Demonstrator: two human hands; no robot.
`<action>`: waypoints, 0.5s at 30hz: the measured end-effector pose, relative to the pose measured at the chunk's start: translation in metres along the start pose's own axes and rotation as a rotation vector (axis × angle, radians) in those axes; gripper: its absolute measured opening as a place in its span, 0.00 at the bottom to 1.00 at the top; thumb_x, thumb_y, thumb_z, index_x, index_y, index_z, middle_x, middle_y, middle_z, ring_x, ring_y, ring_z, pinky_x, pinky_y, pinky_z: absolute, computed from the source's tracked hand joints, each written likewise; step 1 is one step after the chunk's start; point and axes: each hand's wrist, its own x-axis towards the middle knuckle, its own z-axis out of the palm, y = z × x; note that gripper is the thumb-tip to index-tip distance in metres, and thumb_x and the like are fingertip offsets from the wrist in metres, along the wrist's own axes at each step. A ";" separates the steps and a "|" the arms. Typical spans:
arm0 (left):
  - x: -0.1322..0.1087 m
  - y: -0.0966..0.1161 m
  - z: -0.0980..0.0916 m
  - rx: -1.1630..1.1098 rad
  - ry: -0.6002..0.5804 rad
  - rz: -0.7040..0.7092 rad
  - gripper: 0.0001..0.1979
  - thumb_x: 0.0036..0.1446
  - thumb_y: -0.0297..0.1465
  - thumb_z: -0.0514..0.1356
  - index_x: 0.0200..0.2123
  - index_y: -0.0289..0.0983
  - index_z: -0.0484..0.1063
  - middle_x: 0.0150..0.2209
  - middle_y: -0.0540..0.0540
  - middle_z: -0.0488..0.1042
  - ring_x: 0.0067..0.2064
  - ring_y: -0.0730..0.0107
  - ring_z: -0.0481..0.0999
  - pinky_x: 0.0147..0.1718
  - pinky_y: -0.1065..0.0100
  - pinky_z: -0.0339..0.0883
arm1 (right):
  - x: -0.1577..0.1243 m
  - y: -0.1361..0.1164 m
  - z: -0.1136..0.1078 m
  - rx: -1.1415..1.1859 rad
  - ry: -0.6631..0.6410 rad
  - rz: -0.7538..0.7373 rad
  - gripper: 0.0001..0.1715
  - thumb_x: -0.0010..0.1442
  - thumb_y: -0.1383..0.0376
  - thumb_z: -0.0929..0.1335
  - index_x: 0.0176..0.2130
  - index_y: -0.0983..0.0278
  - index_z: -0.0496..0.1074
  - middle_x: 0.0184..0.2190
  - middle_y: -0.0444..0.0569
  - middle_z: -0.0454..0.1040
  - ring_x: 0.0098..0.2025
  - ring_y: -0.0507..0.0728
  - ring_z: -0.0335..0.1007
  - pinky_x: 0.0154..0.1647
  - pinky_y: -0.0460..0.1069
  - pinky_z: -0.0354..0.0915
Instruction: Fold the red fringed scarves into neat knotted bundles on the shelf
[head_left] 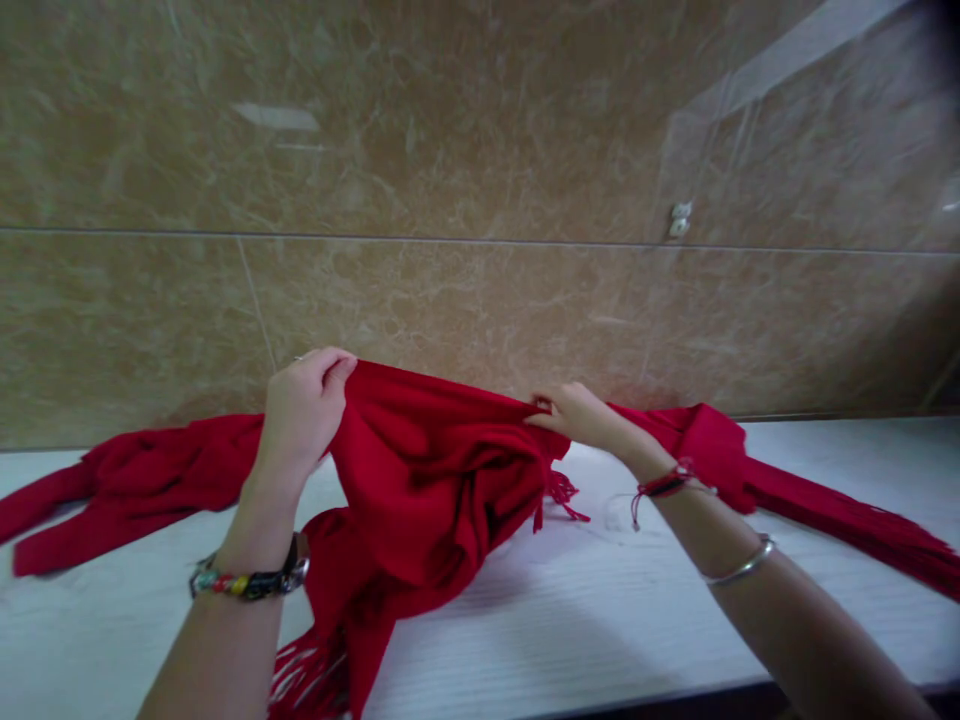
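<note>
A red fringed scarf point(442, 480) hangs bunched between my hands, its upper edge stretched between them and its lower part resting on the white table. My left hand point(306, 405) is closed on the scarf's upper left edge. On the other side, my right hand point(574, 412) pinches the upper right edge. Fringe shows at the scarf's lower left and below my right hand. Beyond my left wrist lies a red cloth point(165, 470) with two long ends. A second red fringed piece point(712, 445) lies beyond my right hand, stretching toward the right edge.
The white table point(540, 620) runs along a brown marbled wall point(450, 150), with its front edge at the lower right. A small white figure point(680, 219) is on the wall at the right.
</note>
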 end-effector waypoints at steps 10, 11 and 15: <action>0.006 -0.058 -0.025 0.144 0.178 -0.396 0.14 0.56 0.32 0.49 0.39 0.33 0.70 0.32 0.46 0.72 0.33 0.69 0.67 0.33 0.72 0.59 | 0.014 0.065 -0.082 -0.310 0.600 0.250 0.21 0.42 0.75 0.60 0.37 0.68 0.71 0.33 0.54 0.74 0.37 0.59 0.68 0.36 0.50 0.60; 0.006 -0.069 -0.027 0.169 0.136 -0.424 0.14 0.55 0.32 0.49 0.40 0.33 0.70 0.32 0.46 0.72 0.33 0.69 0.67 0.32 0.72 0.59 | 0.006 0.068 -0.068 -0.258 0.507 0.251 0.21 0.41 0.76 0.60 0.36 0.68 0.72 0.33 0.54 0.74 0.37 0.59 0.68 0.36 0.49 0.61; 0.001 -0.096 -0.023 0.240 -0.120 -0.406 0.16 0.55 0.32 0.47 0.41 0.33 0.69 0.37 0.43 0.73 0.36 0.66 0.68 0.34 0.70 0.59 | -0.030 0.068 -0.002 0.065 0.021 0.178 0.15 0.46 0.73 0.61 0.32 0.65 0.74 0.30 0.50 0.76 0.31 0.55 0.70 0.33 0.46 0.62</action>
